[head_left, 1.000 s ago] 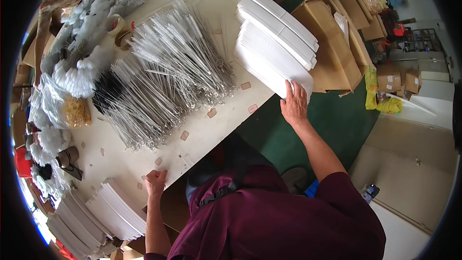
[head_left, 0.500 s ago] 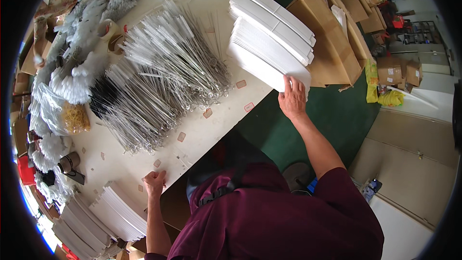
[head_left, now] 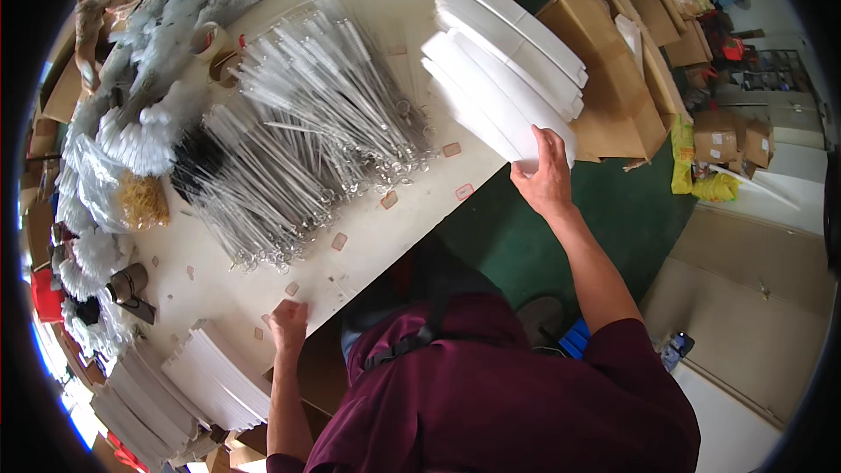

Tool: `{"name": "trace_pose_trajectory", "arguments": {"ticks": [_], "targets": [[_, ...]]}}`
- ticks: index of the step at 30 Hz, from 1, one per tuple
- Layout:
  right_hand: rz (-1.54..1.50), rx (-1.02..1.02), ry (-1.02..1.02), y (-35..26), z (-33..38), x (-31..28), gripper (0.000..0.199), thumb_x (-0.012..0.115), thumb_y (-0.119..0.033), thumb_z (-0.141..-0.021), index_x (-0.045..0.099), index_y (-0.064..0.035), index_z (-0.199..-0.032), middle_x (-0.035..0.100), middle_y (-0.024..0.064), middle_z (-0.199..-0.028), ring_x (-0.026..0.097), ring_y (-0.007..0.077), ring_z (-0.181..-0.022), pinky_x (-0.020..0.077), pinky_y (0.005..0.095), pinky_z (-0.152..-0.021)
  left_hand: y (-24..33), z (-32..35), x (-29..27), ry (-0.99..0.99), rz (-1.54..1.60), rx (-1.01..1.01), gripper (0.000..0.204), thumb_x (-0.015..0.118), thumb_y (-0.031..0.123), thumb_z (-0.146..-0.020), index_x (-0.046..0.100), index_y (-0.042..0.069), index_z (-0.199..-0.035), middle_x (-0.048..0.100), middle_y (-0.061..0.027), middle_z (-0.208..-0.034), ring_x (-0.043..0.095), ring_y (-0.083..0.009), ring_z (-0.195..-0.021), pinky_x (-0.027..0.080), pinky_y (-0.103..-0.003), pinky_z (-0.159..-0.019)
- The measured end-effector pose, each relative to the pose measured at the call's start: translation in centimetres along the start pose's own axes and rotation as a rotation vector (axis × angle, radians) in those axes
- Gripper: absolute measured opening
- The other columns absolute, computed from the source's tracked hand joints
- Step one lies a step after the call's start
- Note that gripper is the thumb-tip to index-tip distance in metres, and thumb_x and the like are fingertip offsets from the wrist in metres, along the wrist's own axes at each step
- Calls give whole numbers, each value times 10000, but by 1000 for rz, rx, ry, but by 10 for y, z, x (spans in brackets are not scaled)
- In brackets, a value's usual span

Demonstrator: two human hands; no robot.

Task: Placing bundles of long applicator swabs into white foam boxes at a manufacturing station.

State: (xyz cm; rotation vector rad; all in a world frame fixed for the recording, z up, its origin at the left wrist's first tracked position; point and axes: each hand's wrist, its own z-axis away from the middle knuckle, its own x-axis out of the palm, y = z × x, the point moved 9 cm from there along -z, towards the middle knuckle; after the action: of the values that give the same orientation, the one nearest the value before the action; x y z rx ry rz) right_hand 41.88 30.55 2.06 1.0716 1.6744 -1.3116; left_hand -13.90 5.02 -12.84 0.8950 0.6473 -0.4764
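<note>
Table (head_left: 385, 236), pale top, runs diag. from lower left to upper right; green floor (head_left: 613, 228) beside it w/ cardboard boxes (head_left: 613, 79) at upper right. Big heap of wire brushes (head_left: 307, 149) w/ metal stems fills mid table, a black-tipped bunch at its left edge. Fluffy white brush heads (head_left: 131, 123) lie along the far left edge, near a yellowish bundle (head_left: 142, 201). White card stack (head_left: 499, 70), fanned, sits at the table's right end, overhanging the edge toward the boxes. Second white stack (head_left: 210, 377) at lower left corner. Small tan tags (head_left: 390, 200) scattered on bare top near the front edge.

R hand (head_left: 545, 180): fingers up against the near end of the card stack, gripping its lower sheets. L hand (head_left: 287, 324): flat on the table edge, fingers spread on a few tags, just beside the lower-left stack; holding nothing that I can see.
</note>
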Motion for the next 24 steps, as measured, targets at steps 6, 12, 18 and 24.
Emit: {"name": "trace_pose_trajectory", "arguments": {"ticks": [6, 12, 18, 24], "targets": [[-336, -308, -385, -138, 25, 28, 689, 746, -130, -752, 488, -17, -1380, 518, 199, -1331, 546, 389, -1217, 483, 464, -1041, 253, 28, -30, -31, -181, 603, 383, 781, 160, -815, 639, 4, -1134, 665, -186, -1114, 651, -370, -1034, 528, -457, -911], [-482, -536, -608, -224, 54, 53, 679, 728, -136, -767, 494, 30, -1382, 516, 185, -1346, 544, 362, -1240, 470, 442, -1068, 316, 24, -4, -113, -456, 841, 837, 823, 256, -743, 436, -57, -1416, 523, -245, -1382, 468, -403, -1330, 279, -517, -1188], [-519, -628, -637, -249, 60, 63, 677, 763, -162, -781, 508, 18, -1382, 535, 186, -1339, 546, 357, -1233, 462, 440, -1064, 290, 6, 1, -230, -389, 791, 725, 830, 185, -718, 505, -15, -1334, 597, -181, -1178, 581, -364, -1119, 438, -455, -1026], [-828, 84, -759, -179, 40, 100, 212, 709, -95, -902, 639, 52, -1038, 688, 92, -791, 670, 196, -683, 556, 320, -658, 260, 4, -21, -148, -383, 692, 727, 834, 186, -718, 503, -2, -1337, 605, -177, -1147, 606, -375, -1047, 492, -466, -921]]}}
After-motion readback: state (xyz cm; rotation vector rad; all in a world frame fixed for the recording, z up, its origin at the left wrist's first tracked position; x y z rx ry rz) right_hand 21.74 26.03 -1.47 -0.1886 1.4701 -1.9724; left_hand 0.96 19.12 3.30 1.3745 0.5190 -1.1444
